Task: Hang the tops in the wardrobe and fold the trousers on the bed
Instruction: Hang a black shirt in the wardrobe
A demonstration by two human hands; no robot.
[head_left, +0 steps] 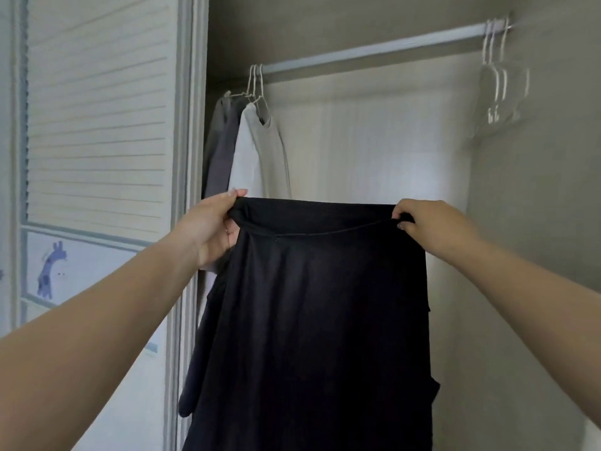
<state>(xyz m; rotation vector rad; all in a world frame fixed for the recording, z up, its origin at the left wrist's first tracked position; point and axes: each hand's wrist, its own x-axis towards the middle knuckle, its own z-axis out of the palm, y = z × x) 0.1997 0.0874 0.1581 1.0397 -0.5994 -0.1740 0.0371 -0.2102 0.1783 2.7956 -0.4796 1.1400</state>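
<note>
Black garment (322,320) held up spread in front of the open wardrobe (536,190): left hand (211,226) grips its upper left corner, right hand (429,226) pinches the upper right edge, cloth hanging straight down between them. Behind, on the rail (374,48), a grey top (221,148) and a white top (257,157) hang on hangers at the left end; empty white hangers (497,76) hang at the right end. Louvred door (97,118) stands to the left.

We hold both bare arms stretched forward and up; our left hand (213,222) pinches cloth, thumb on top, fingers curled beneath; our right hand (429,224) grips likewise, knuckles toward us, fingertips tucked under.
</note>
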